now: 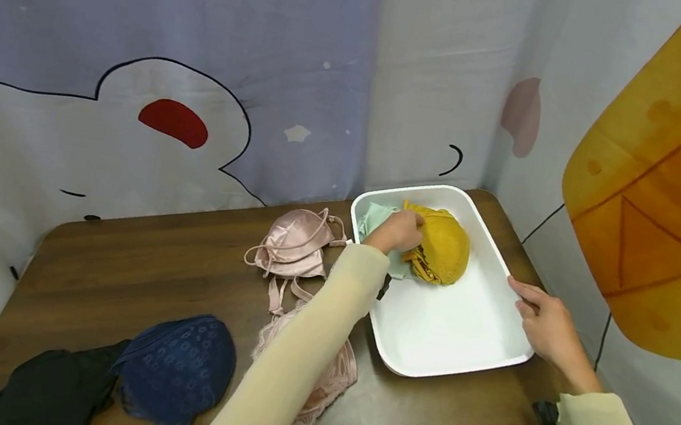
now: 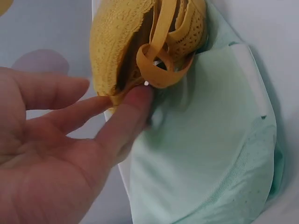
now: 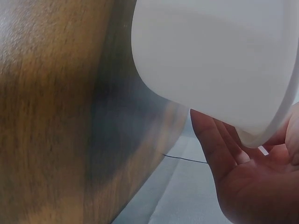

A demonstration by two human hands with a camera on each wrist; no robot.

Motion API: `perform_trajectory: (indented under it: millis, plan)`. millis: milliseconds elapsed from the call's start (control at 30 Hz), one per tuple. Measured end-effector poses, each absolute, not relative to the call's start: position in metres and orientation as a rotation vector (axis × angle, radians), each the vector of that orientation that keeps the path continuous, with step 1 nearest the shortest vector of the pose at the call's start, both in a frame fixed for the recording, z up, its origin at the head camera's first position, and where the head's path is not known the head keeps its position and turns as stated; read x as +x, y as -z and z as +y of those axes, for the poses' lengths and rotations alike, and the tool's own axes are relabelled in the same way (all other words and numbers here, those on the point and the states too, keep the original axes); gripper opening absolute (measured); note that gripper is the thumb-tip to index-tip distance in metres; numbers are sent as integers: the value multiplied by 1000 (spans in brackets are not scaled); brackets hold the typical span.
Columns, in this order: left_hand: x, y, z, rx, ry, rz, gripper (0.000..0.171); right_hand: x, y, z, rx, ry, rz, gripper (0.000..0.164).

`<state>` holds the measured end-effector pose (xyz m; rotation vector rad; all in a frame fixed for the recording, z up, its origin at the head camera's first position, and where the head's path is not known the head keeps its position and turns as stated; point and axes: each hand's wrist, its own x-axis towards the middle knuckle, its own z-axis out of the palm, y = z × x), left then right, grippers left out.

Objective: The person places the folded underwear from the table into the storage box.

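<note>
A yellow bra lies in a white plastic tray, partly over a mint-green folded garment. My left hand reaches into the tray. Its fingertips touch the edge of the yellow bra near a looped strap; in the left wrist view the thumb stands apart from the cloth. At the tray's right side, my right hand grips the rim, thumb on top and fingers underneath, as the right wrist view shows from below.
Left of the tray lie a pink satin bra and a pink lace bra, partly behind my left forearm. A navy bra and a black garment lie at the front left of the wooden table. Printed curtains stand behind.
</note>
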<state>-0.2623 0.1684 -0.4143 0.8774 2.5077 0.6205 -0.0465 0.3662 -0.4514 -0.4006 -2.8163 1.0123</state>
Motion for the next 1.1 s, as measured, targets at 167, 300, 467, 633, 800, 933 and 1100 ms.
perform_trajectory:
  millis: [167, 300, 467, 633, 800, 933, 1100]
  plan:
    - [-262, 413, 164, 873, -583, 2456, 52, -48, 451, 367, -405, -1015, -2819, 43]
    - [-264, 413, 160, 879, -543, 2466, 54, -52, 451, 367, -398, -1020, -2827, 43]
    - [-267, 410, 152, 874, -560, 2493, 52, -57, 453, 364, -392, -1030, -2834, 43]
    - [-269, 393, 129, 927, -706, 2447, 44, -61, 454, 364, -369, -1042, -2839, 43]
    - [-275, 370, 94, 964, -827, 2482, 38, -65, 456, 368, -349, -1046, -2835, 42]
    - [-282, 362, 71, 965, -912, 2506, 34, -64, 455, 374, -352, -1024, -2841, 42]
    - [-289, 361, 47, 933, -1003, 2530, 29, -63, 456, 381, -363, -1012, -2852, 41]
